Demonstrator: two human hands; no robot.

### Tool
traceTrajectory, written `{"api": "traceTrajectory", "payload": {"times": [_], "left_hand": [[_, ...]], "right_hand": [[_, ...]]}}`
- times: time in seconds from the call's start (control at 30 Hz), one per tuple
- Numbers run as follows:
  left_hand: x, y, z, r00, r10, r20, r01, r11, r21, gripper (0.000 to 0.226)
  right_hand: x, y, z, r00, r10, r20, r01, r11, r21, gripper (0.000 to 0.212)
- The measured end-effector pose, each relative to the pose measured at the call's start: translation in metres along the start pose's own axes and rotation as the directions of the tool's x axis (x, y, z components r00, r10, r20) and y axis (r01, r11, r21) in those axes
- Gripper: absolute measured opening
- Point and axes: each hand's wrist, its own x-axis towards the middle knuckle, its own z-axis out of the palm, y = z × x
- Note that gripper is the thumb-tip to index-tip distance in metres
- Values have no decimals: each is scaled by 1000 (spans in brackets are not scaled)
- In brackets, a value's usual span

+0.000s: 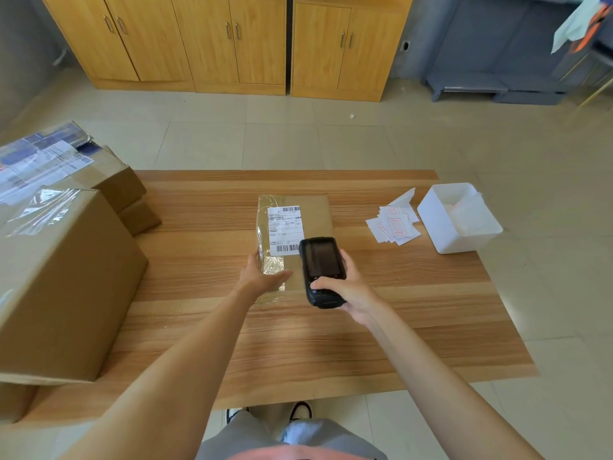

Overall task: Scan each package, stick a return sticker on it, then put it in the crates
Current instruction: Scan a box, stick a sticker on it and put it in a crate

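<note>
Your fingers behind the black handheld scanner (321, 272) are hidden by its body; only the thumb of your right hand (348, 290) shows, curled over the front below the dark screen, so the hand grips the scanner; what the screen reads cannot be made out. The scanner covers the near right corner of the flat brown cardboard package (295, 237), which lies at the middle of the wood-grain table (365, 327); its white shipping label (285, 230) faces up with a barcode at top and bottom, the print too small to read; clear tape runs down its left side. Your left hand (262, 275) grips the package's near left corner, thumb on top of the taped strip, the other fingers curled round the left edge and mostly out of sight.

The large brown cardboard box (63, 287) at the left is cut off by the frame; behind it sits a stack of smaller taped cardboard boxes (109, 180), also partly cut off. At the right, the white plastic tub (444, 224) stands open with something white and crumpled inside, hard to identify; just beside its left wall lies a loose heap of white stickers with red print (394, 225), touching the table.
</note>
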Motion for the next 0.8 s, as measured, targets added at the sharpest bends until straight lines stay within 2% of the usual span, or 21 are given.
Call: {"api": "traceTrajectory", "payload": {"times": [0.17,0.37,0.5,0.6,0.8], "left_hand": [[26,-18,-1,1000,-3,25,4,999,-42,147],[18,-13,-1,1000,8,15,-7,999,-33,146],[-2,-2,0,1000,13,3,-13,999,-29,142],[-8,1,0,1000,27,-5,-27,999,-40,143],[-24,8,0,997,74,0,-74,995,-68,116]], "right_hand": [[4,-2,-37,990,-30,-136,26,999,-38,100],[5,33,-82,952,-34,-305,14,997,-70,97],[11,58,-94,934,36,-355,-53,998,-38,105],[13,69,-97,930,22,-367,-44,998,-51,104],[12,85,-103,926,45,-375,-100,987,-128,99]]}}
